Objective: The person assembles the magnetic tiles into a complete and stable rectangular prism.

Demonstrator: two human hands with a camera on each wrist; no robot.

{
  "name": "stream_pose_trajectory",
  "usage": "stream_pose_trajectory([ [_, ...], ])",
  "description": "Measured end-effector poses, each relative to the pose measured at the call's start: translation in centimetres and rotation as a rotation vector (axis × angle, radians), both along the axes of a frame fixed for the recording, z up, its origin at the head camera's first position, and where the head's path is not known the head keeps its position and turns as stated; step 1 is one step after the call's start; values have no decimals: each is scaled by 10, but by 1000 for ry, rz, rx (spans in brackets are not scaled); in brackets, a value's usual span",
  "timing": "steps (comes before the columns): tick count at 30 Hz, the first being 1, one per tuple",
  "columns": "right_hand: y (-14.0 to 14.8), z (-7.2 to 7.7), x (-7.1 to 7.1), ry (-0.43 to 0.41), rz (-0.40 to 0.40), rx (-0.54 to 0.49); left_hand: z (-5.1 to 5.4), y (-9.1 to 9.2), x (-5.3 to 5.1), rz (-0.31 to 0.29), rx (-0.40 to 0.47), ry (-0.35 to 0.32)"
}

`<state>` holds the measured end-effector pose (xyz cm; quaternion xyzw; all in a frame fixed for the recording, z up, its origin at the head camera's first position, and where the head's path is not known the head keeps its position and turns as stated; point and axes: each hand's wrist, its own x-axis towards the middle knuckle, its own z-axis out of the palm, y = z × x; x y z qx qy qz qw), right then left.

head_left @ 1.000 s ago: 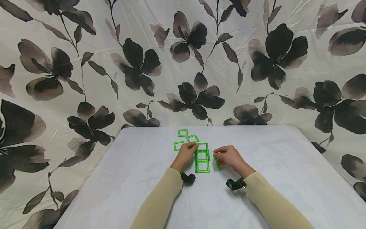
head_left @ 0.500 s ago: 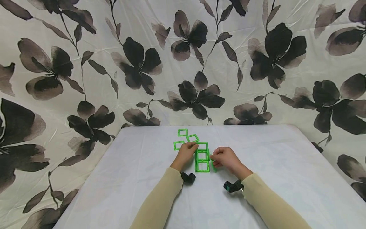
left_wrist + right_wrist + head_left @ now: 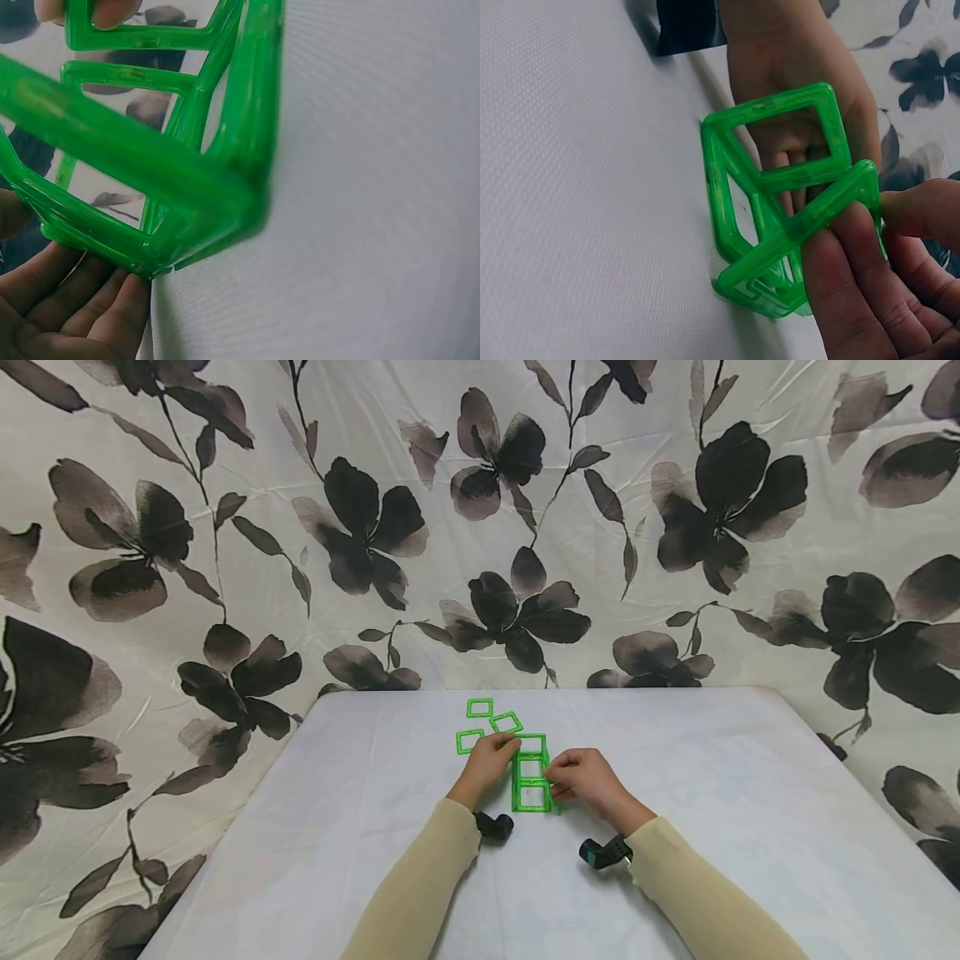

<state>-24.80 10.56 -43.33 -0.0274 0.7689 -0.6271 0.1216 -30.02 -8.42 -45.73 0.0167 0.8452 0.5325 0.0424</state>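
Hands (image 3: pixel 489 764) (image 3: pixel 594 783), two, at one green structure (image 3: pixel 531 782) near three loose frames (image 3: pixel 480 717).

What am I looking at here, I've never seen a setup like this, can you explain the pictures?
There's no machine here: it's a person's two bare hands, the left hand and the right hand, working over a white table. The wide view comes from a camera on the head, looking forward and down. The close-ups come from wrist cameras, one per hand. On the table stands a box-like row of green square frames; three more frames lie beyond it and to its left. The left hand holds the row near its far left end. The right hand's fingers pinch another green frame at the row's right side; I can't tell whether it's attached.
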Motion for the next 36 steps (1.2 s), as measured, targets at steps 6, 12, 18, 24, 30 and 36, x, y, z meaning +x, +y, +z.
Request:
stream_pose_trajectory([
  [6,-2,-4,-2,18,-17,-22,0,1,-1,13,-7,-4],
  [12,-4,-7,-2,39,-25,-23,-1,0,0,-14,2,9],
  [18,-6,-7,-3,40,-28,-26,-2,-1,0,-18,6,11],
  [24,-7,-6,-3,43,-41,-26,-2,0,-1,-9,15,5],
  [30,-7,-5,-3,45,-45,-21,-3,-1,-1,-10,-4,14],
  [36,-8,-3,-2,53,-50,-6,-3,-2,-1,-19,-7,19],
])
